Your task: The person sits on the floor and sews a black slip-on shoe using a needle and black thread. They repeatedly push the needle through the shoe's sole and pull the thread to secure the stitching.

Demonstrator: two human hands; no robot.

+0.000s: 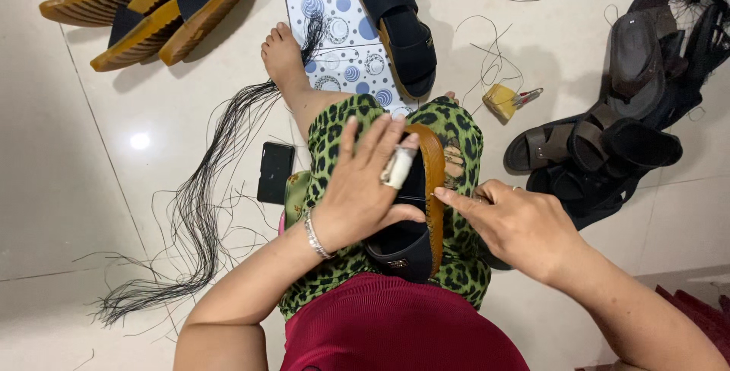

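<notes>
A black sandal with a tan sole (430, 188) lies on my lap, on green leopard-print cloth. My left hand (363, 181) lies flat over its strap and holds it down; one finger is wrapped in white tape, and a silver bracelet is on the wrist. My right hand (513, 223) is at the sole's right edge, fingertips pinched together against the tan rim. Whether they hold a needle or thread, I cannot tell.
Tan-soled sandals (144, 6) are stacked at the top left. One more sandal (399, 25) lies on a dotted sheet (334, 29). A pile of dark sandals (616, 135) is at the right. Black thread strands (205, 196), a phone (274, 171) and a yellow block (502, 101) are on the floor.
</notes>
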